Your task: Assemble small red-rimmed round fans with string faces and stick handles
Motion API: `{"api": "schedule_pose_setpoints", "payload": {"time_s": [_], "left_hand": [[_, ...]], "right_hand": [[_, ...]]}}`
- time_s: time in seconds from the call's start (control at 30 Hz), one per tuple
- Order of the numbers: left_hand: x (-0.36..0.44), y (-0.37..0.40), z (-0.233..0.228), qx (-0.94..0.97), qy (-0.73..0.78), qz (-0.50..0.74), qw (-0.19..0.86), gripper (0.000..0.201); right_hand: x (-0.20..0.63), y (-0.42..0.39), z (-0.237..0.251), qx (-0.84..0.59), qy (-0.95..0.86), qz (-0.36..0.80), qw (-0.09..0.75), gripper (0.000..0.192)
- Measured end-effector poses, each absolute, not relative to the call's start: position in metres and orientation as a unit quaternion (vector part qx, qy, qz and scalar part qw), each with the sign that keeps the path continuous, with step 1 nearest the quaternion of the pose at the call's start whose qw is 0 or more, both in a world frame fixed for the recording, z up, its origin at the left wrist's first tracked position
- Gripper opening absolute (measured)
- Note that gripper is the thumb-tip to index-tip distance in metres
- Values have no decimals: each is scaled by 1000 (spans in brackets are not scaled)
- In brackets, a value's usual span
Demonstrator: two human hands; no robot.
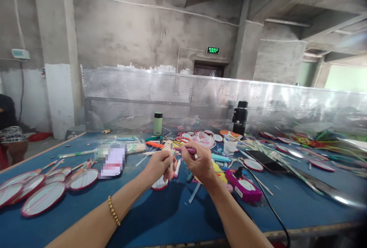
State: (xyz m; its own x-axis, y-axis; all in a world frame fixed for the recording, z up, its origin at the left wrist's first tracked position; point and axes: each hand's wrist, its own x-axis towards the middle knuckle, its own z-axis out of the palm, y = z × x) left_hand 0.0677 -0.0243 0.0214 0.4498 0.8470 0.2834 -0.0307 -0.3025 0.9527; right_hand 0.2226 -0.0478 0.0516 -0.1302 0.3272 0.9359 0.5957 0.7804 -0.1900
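My left hand [160, 167] pinches a thin pale flat stick [171, 152] that stands roughly upright between thumb and fingers. A round white disc with a red rim [159, 185] shows just below that hand; whether it joins the stick is hidden. In my right hand [200, 161] is a purple pen [189, 151], held almost level, its tip pointing left toward the stick. Beneath the hands, a white and pink marker [177, 168] lies on the blue table [137, 217]. A clear strip [195, 193] lies nearer to me.
Several red-rimmed round fans [44, 198] spread over the left side, near a phone [113, 161]. A green bottle [157, 124] and black thermos [240, 119] stand at the back. Right of my hands are a white cup [230, 145], a purple box [243, 186] and a black cable [271, 202].
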Motion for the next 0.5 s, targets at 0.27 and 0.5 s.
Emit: {"api": "schedule_pose_setpoints", "payload": {"time_s": [0.27, 0.5], "left_hand": [[67, -22, 19, 682, 297, 430, 511, 20], [68, -23, 20, 681, 299, 433, 510, 16]], "right_hand": [[223, -48, 51, -315, -747, -110, 575, 15], [223, -48, 50, -311, -751, -110, 572, 14]]}}
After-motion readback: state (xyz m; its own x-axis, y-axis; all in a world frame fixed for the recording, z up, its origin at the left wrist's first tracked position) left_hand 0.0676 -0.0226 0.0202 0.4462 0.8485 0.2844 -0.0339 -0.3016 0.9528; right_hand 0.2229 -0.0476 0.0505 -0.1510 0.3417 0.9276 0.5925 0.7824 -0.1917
